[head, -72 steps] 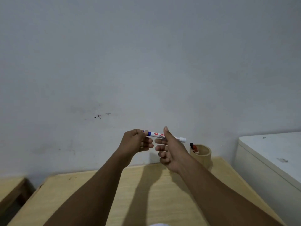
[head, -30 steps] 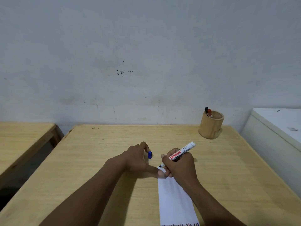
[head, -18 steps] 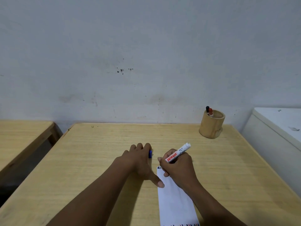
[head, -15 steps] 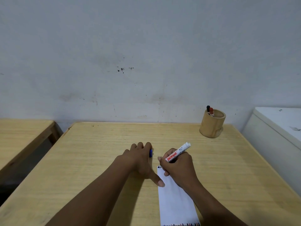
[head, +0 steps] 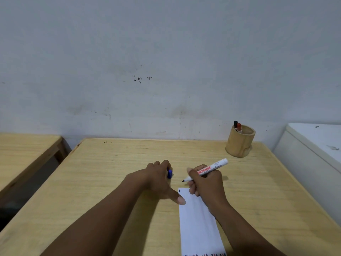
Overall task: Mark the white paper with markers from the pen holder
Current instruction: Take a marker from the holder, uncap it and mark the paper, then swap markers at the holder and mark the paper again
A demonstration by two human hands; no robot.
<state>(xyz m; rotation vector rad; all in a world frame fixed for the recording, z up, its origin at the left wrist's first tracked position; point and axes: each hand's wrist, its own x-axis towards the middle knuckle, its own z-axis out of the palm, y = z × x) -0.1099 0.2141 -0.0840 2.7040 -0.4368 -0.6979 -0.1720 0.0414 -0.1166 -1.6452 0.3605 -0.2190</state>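
A narrow white paper (head: 198,224) lies on the wooden table (head: 114,163), with a short blue mark at its top left corner and a row of marks along its near edge. My right hand (head: 206,182) grips an uncapped white marker (head: 212,168), tip lifted just off the paper's far end. My left hand (head: 158,179) holds the blue cap (head: 169,174) in its fingers while its thumb presses the paper's left edge. A bamboo pen holder (head: 239,142) at the far right holds a black and a red marker (head: 238,125).
A white cabinet (head: 313,145) stands close to the table's right side. A second wooden table (head: 24,150) sits to the left across a dark gap. The grey wall runs right behind the table.
The cap came off and both hands dropped to the paper. Since half a second ago the marker tip has lifted off the paper, leaving a short blue mark at the corner.
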